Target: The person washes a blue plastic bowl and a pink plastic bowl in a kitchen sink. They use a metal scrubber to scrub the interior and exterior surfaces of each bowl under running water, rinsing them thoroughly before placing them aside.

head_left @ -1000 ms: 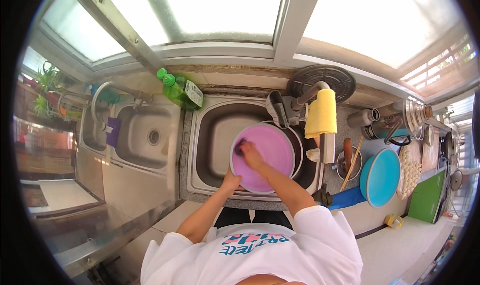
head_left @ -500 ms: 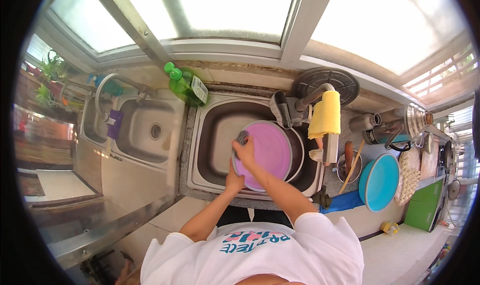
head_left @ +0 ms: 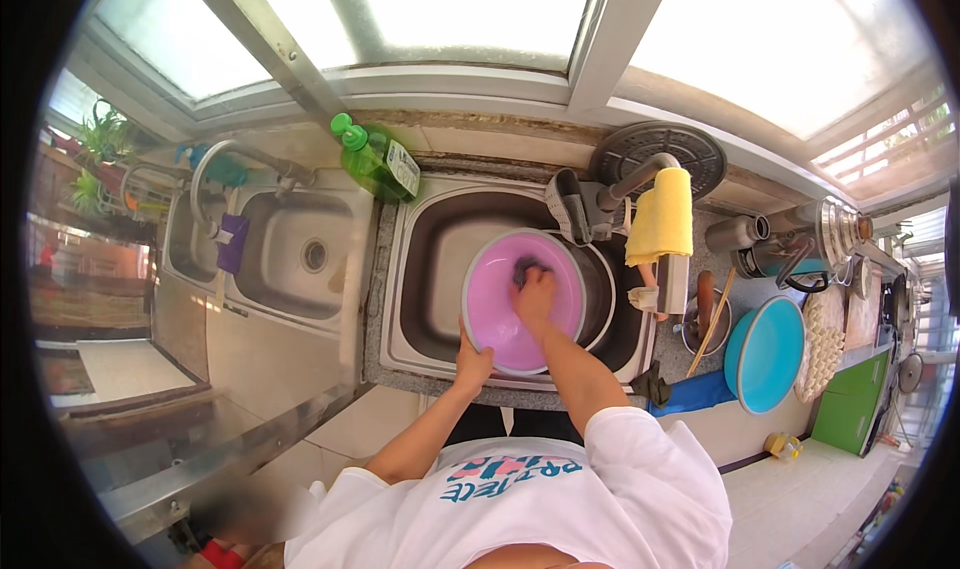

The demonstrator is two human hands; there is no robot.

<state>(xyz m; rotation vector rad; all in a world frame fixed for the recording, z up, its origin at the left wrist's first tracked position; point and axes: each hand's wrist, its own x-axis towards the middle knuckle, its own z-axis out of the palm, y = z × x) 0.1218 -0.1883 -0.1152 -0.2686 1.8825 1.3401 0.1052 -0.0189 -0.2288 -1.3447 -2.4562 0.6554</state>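
Head view, round pink basin [head_left: 500, 314], glossy inside

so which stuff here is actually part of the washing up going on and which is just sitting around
In use:
- pink bowl, left hand gripping its near rim
- dark scrubber under the right hand, inside the bowl
- sink around them

Lying about:
- green soap bottle
- yellow cloth over the tap
- blue lid
- second sink on the left
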